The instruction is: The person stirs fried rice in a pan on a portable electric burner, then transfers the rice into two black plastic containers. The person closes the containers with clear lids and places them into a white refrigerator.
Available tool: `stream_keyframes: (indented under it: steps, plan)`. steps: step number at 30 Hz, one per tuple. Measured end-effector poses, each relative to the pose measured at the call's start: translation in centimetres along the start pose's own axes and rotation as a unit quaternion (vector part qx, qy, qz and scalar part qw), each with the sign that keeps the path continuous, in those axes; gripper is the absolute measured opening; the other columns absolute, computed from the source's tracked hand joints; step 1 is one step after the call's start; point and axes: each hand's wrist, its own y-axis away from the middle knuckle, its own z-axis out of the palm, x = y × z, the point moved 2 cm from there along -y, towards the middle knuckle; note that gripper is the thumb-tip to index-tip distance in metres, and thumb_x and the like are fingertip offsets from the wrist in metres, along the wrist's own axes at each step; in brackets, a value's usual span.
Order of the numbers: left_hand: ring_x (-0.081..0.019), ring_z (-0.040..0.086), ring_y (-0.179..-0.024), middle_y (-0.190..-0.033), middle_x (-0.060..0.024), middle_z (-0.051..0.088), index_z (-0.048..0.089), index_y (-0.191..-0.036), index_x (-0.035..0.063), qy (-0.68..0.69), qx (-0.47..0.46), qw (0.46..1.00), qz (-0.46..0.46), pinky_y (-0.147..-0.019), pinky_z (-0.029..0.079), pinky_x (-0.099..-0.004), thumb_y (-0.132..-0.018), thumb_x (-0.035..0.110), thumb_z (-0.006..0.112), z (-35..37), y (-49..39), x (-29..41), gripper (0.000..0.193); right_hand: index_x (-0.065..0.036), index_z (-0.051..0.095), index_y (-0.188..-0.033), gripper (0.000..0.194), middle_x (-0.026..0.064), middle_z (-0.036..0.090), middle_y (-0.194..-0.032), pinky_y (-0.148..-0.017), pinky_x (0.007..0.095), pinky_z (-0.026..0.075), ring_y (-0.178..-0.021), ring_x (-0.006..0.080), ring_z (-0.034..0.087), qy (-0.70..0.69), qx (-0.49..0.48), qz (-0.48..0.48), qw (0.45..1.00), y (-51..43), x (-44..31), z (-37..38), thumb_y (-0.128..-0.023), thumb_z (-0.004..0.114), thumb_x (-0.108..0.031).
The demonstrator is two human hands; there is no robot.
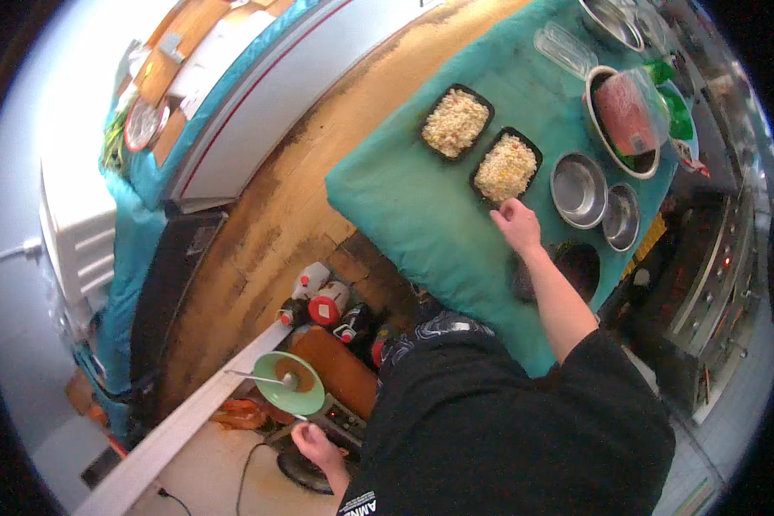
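Observation:
My right hand (519,226) is at the near edge of a black plastic food tray (475,187), fingers curled by its rim; whether they grip it is unclear. Fried rice (507,169) with bits of yellow and orange fills this tray. Beyond it lies a second black tray (488,122) of fried rice (455,121). Low on the left, my left hand (316,445) has its fingers curled at a short white stick (300,418), which they seem to pinch. Just past that hand is a green bowl (297,405) with brown contents and a spoon (258,377).
Two steel bowls (578,190) (621,217) sit on the green-covered table (419,206). Behind them, a large basin (590,119) holds a bag of pink material (627,109). Clear plastic lids (564,48) lie farther back. Several bottles (311,278) stand below, near a white ledge (187,413).

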Motion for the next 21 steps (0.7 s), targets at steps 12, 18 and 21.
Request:
stream_keyframes:
  steps: [12,18,21]
  plan:
    - [-0.0057,0.046,-0.072,-0.087,0.0017,0.05,0.052,-0.107,0.0045,-0.078,-0.207,0.949,0.224,-0.065,0.039,-0.022,-0.098,0.009,0.056,12.6,-11.1,17.0,0.011,-0.013,0.062,-0.083,0.022,0.0095,0.07,-0.08,-0.064,0.0457,0.053,-0.076,0.0325,0.069,0.034,0.055,0.002,0.998,-2.9,-2.6,0.0,-0.087,0.071,-0.033]
    - [-0.0088,0.051,-0.071,-0.081,-0.0013,0.055,0.055,-0.101,0.0019,-0.154,-0.306,0.907,0.247,-0.065,0.044,-0.0255,-0.097,0.013,0.062,17.5,-14.5,22.3,0.014,-0.014,0.066,-0.089,0.01,0.0104,0.072,-0.085,-0.068,0.0459,0.055,-0.08,0.0328,0.07,-0.041,0.101,0.039,0.993,-2.5,-2.1,-0.3,-0.088,0.066,-0.023]
    - [-0.0147,0.063,-0.074,-0.081,-0.008,0.064,0.059,-0.098,0.0,-0.191,-0.367,0.876,0.246,-0.069,0.051,-0.0307,-0.095,0.016,0.065,20.6,-16.1,25.2,0.017,-0.013,0.069,-0.097,0.013,0.0113,0.073,-0.09,-0.071,0.0441,0.056,-0.082,0.0319,0.07,-0.092,0.148,0.037,0.984,-1.7,-1.5,-0.7,-0.086,0.065,-0.019]
